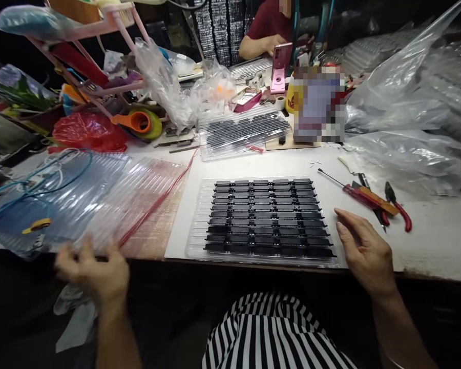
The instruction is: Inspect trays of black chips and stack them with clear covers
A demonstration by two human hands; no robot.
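Note:
In the head view a clear plastic tray (195, 225) lies flat at the table's front edge. Rows of black slotted parts (263, 218), like plastic connectors, fill most of it. My right hand (364, 251) rests beside the tray's right end, fingers stretched out and slightly bent, holding nothing visible. Over at the left, my left hand (96, 271) is a little blurred, its fingers spread at the table edge. It is nearest to a stack of clear ribbed plastic trays (111, 184); whether it touches them I cannot tell.
Pliers (397, 205) and a screwdriver (353, 192) lie to the right. Behind stand another filled tray (242, 133), a phone on a pink stand (278, 84) and plastic bags (407, 113). A pink rack (115, 31) rises at left. Across the table another person's arm (257, 47) shows.

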